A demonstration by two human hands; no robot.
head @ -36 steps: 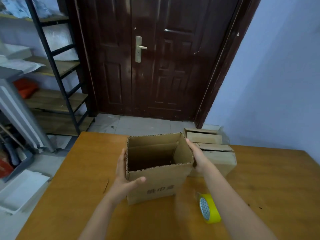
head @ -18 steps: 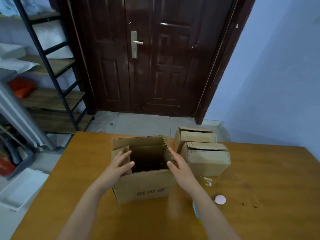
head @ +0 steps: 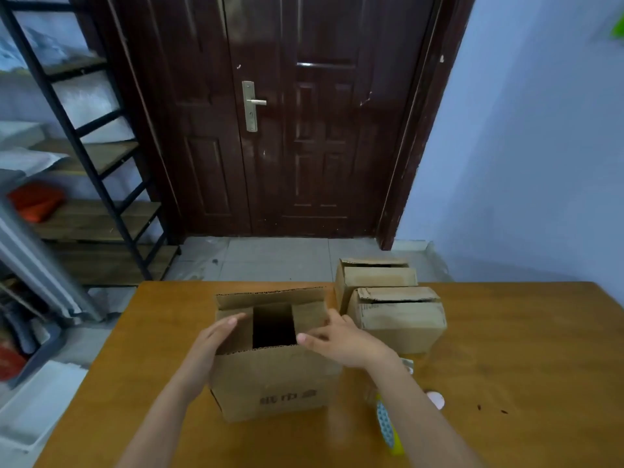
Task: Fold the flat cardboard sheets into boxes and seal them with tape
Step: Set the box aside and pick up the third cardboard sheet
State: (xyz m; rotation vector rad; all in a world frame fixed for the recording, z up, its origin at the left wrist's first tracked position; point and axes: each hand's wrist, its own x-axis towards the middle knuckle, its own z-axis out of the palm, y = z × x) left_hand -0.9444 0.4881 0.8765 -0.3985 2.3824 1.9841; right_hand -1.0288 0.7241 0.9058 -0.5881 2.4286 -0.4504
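Your left hand (head: 216, 346) and right hand (head: 337, 339) lay flat and spread, each pressing a side flap into the box (head: 273, 376) between them. Released early, those flaps could spring up before tape (head: 388, 425), under your right forearm, arrived.

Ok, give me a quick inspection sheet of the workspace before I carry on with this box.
Surface: wooden table, a few dark specks at right.
Job's things: open box, side flaps folded in, long flaps up; two closed boxes behind; yellow tape roll near right forearm.
Clutter: small pink disc.
Hands: left hand and right hand flat on the side flaps.
Cables: nothing seen.
Surroundings: dark door, shelving left, blue wall.
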